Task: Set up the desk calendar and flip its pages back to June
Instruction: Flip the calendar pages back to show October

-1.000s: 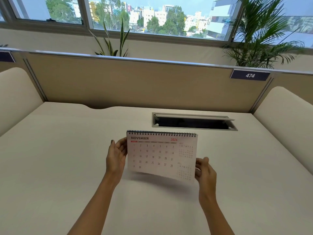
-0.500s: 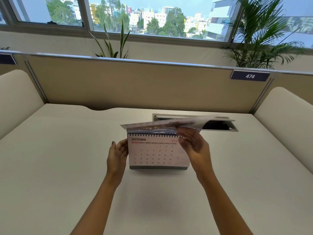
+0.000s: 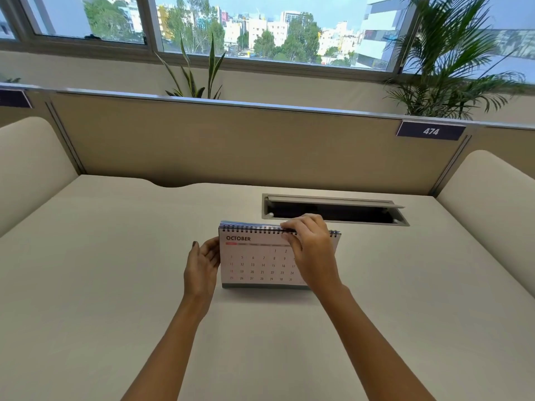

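I saw the desk calendar (image 3: 254,260) standing upright on the worktop (image 3: 115,270), roughly midway between its left and right edges and nearer the far edge than the near one, just in front of the open cable hatch (image 3: 333,209) set into the surface. The page facing me read OCTOBER. My left hand (image 3: 202,264) was cupped against the calendar's left edge, its grip apart, fingers loosely curved and touching the card rather than pinching it. My right hand (image 3: 309,250) lay over the right part of the page, fingertips (image 3: 289,227) up at the spiral binding (image 3: 249,228); its grip looked drawn together on the top edge there, but I could not tell whether a page was actually caught between the fingers. A numbered tag (image 3: 430,131) reading 474 sat on the divider panel (image 3: 231,140) behind the far edge.
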